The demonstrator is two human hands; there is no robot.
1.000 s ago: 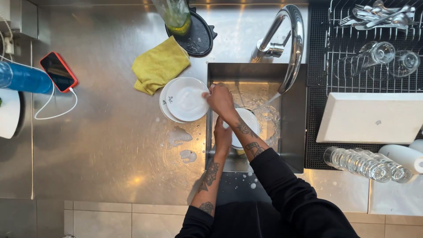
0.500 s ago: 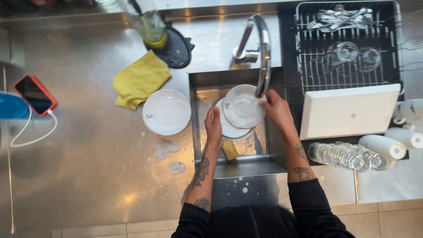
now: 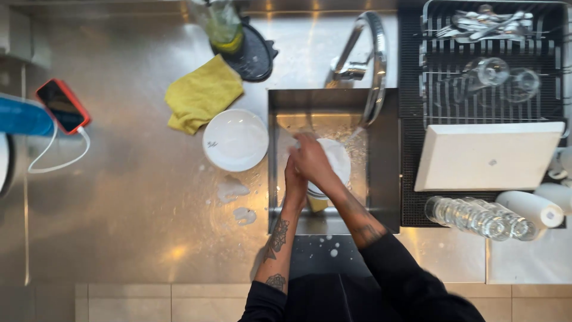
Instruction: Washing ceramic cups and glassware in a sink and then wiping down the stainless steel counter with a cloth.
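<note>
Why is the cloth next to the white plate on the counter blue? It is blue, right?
Not blue. In the head view the cloth is yellow. It does lie on the counter, right beside the white plate, to the left of the sink where both hands are on another plate.

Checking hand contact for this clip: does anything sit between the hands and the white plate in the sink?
Nothing visible does. The right hand lies directly on the white plate inside the sink, and the left hand is at its near edge. The faucet arches above, off to the side.
</note>
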